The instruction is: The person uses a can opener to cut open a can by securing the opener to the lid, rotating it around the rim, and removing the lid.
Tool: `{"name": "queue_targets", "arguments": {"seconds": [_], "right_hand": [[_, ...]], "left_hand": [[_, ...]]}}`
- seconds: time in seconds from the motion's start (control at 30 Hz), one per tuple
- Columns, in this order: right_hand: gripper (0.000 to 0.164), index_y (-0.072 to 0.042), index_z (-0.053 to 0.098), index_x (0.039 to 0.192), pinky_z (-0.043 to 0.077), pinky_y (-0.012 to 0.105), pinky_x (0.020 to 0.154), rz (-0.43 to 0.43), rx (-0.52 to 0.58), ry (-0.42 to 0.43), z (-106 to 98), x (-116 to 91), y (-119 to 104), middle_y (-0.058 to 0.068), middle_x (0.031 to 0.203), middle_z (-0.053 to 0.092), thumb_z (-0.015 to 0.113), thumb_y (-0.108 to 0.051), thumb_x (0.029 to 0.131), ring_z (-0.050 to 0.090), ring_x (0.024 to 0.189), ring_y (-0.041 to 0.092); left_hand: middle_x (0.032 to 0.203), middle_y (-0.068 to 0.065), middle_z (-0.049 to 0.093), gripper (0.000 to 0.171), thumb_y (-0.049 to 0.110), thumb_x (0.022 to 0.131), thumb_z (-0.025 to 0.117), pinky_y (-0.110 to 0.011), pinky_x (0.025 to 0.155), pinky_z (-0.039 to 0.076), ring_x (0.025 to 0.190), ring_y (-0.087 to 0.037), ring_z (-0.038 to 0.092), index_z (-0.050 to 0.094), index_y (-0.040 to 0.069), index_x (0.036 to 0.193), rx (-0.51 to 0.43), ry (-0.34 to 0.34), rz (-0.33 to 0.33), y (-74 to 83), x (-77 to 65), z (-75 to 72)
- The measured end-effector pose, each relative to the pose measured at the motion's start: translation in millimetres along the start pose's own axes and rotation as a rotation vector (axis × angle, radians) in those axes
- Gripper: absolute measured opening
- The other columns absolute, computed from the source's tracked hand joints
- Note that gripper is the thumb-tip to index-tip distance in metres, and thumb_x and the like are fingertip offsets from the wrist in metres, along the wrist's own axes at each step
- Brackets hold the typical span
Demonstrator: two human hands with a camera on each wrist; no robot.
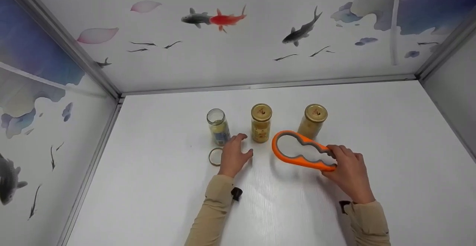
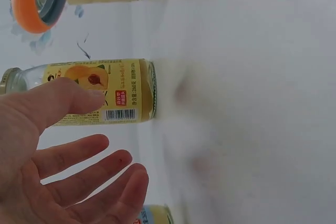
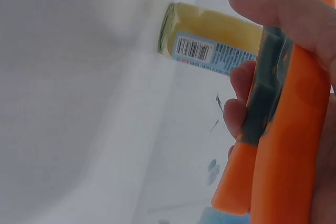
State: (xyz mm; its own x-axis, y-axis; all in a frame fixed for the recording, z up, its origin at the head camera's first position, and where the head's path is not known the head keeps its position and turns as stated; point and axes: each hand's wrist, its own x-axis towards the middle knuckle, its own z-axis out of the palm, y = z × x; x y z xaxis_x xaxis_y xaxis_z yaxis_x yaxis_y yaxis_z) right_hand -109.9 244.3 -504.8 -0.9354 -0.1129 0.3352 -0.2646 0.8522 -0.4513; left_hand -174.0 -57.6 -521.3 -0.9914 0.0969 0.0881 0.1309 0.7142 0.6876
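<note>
My right hand (image 1: 349, 171) grips the handle ends of an orange-and-grey jar opener (image 1: 297, 160), held above the table with its rounded loop pointing left. My left hand (image 1: 234, 157) holds nothing; its fingers are spread and bent loosely in front of the middle jar (image 1: 261, 127). This jar has a gold lid and a yellow fruit label (image 2: 115, 85). An opened jar (image 1: 218, 129) stands lidless to its left, with a round lid (image 1: 214, 157) on the table before it, partly behind the left hand. At the right stands another gold-lidded jar (image 1: 313, 119), its lower part behind the opener.
The white table (image 1: 148, 186) is bounded by a back wall (image 1: 238, 64) printed with fish, and by side walls (image 1: 450, 90). A metal strip (image 1: 186, 91) runs along the table's back edge. All three jars stand upright in a row towards the back.
</note>
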Motion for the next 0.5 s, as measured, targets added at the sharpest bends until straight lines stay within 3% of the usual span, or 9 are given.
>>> {"name": "queue_targets", "arguments": {"seconds": [0.23,0.5], "right_hand": [[0.053,0.0,0.062,0.109,0.038,0.054,0.081,0.018,-0.021,-0.027,-7,5,3,0.014,0.091,0.065,0.083,0.004,0.061,0.057,0.086,0.033],[0.051,0.0,0.061,0.108,0.037,0.053,0.08,0.007,-0.02,-0.046,-7,11,6,0.013,0.091,0.065,0.081,0.004,0.061,0.057,0.084,0.033]], "left_hand": [[0.128,-0.017,0.055,0.059,0.01,0.079,0.078,-0.041,0.099,0.043,0.119,-0.03,0.052,0.052,0.002,0.132,-0.102,-0.005,-0.045,10.4,19.0,3.1],[0.131,-0.017,0.053,0.073,0.013,0.074,0.083,-0.044,0.103,0.039,0.123,-0.031,0.05,0.045,0.002,0.135,-0.204,0.083,0.014,17.3,35.3,14.4]]}}
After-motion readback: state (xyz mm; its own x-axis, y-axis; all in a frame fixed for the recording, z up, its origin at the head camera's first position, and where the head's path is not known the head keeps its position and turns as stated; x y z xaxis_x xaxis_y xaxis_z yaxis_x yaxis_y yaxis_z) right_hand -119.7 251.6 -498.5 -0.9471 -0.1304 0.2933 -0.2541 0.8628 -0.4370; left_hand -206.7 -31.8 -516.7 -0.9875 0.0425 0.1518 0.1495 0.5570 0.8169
